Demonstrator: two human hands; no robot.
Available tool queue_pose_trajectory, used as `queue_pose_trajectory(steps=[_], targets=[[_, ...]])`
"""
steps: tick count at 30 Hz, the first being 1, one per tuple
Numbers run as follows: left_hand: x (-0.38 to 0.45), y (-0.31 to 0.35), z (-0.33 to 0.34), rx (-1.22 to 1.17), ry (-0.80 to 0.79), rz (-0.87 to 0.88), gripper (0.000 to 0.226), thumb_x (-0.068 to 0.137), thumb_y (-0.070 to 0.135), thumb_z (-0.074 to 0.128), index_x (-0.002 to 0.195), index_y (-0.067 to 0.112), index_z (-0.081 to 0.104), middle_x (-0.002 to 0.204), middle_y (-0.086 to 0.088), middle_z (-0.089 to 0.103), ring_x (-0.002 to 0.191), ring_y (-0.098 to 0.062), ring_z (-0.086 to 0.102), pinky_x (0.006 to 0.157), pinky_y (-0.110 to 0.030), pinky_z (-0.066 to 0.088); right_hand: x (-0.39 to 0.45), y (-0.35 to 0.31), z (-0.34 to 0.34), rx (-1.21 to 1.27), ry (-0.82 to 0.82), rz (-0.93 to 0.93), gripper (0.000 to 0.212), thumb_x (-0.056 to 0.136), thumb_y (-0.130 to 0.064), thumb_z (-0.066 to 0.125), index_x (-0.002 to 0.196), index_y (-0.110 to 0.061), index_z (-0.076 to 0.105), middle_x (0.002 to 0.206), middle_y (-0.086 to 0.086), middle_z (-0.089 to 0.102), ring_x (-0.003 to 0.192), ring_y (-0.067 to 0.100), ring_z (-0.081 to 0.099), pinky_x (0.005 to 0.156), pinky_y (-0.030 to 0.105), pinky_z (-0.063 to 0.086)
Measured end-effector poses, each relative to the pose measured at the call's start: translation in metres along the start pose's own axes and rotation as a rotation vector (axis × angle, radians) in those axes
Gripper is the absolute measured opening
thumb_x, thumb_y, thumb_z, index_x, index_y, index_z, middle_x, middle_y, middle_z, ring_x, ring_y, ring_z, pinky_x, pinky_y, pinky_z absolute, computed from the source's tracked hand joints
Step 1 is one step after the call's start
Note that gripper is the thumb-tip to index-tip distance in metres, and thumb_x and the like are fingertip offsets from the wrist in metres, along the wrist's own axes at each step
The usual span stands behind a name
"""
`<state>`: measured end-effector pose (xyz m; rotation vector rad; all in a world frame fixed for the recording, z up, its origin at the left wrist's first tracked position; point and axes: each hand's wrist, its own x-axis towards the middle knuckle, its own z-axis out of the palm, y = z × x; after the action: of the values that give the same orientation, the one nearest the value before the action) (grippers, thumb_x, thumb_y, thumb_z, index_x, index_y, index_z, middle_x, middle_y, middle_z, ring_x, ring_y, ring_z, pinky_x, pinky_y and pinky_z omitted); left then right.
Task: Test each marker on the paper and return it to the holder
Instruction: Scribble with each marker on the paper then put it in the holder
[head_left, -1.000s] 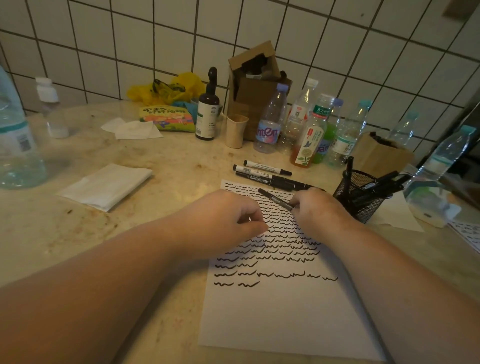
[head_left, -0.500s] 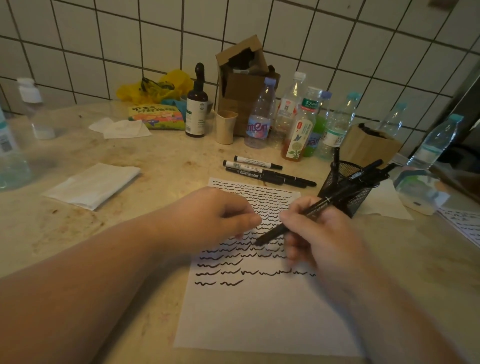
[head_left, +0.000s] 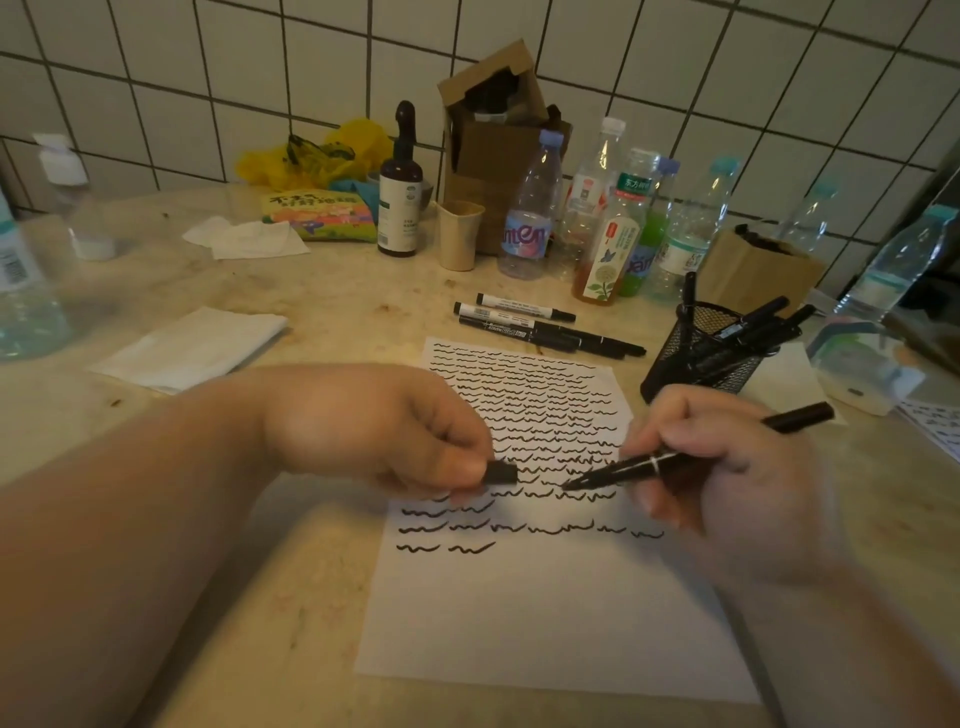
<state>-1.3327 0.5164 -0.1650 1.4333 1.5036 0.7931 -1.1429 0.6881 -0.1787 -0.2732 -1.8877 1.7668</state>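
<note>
A white sheet of paper (head_left: 545, 613) lies in front of me, its upper half filled with black wavy test strokes. My right hand (head_left: 727, 483) grips an uncapped black marker (head_left: 675, 457), tip pointing left just above the lower rows of strokes. My left hand (head_left: 384, 431) pinches the marker's black cap (head_left: 501, 472) over the paper's left edge. A black mesh holder (head_left: 696, 358) with several markers stands at the paper's far right corner. Several loose markers (head_left: 530, 325) lie beyond the paper's top edge.
Several plastic bottles (head_left: 613, 228), a brown dropper bottle (head_left: 399, 192), a paper cup (head_left: 458, 234) and a cardboard box (head_left: 493, 130) line the tiled wall. Folded tissues (head_left: 192, 348) lie at left. A large water bottle (head_left: 21, 291) stands far left.
My hands pulled the cap off the marker and drew apart. The right hand turned the marker into a writing grip and brought its tip down toward the lower strokes.
</note>
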Motion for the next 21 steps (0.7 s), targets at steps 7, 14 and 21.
queue_pose_trajectory(steps=[7,14,21], targets=[[0.027,-0.004,0.011,0.647,0.493,-0.22,0.02,0.094,0.048,0.054,0.091,0.032,0.065,0.077,0.009,0.063,0.069,-0.008,0.057,0.063,-0.027,0.047,-0.005,0.008,0.013,-0.156,-0.168,0.225,0.02,0.086,-0.012,0.06,0.069,-0.005,0.069,0.051,0.014,0.052,0.046,0.019,0.043,0.047,0.03,0.029],[0.026,-0.01,0.014,0.73,0.434,-0.229,0.027,0.091,0.056,0.052,0.096,0.033,0.065,0.08,0.011,0.065,0.071,-0.004,0.058,0.062,-0.025,0.047,-0.004,0.013,0.015,-0.233,-0.2,0.247,0.015,0.079,-0.019,0.064,0.073,-0.007,0.069,0.053,0.012,0.059,0.049,0.026,0.05,0.049,0.032,0.037],[0.029,-0.015,0.012,0.752,0.445,-0.209,0.028,0.091,0.057,0.051,0.096,0.034,0.065,0.078,0.012,0.063,0.07,-0.003,0.056,0.059,-0.024,0.042,-0.004,0.017,0.017,-0.252,-0.201,0.246,0.013,0.079,-0.016,0.064,0.07,-0.007,0.068,0.053,0.013,0.061,0.049,0.025,0.053,0.047,0.029,0.039]])
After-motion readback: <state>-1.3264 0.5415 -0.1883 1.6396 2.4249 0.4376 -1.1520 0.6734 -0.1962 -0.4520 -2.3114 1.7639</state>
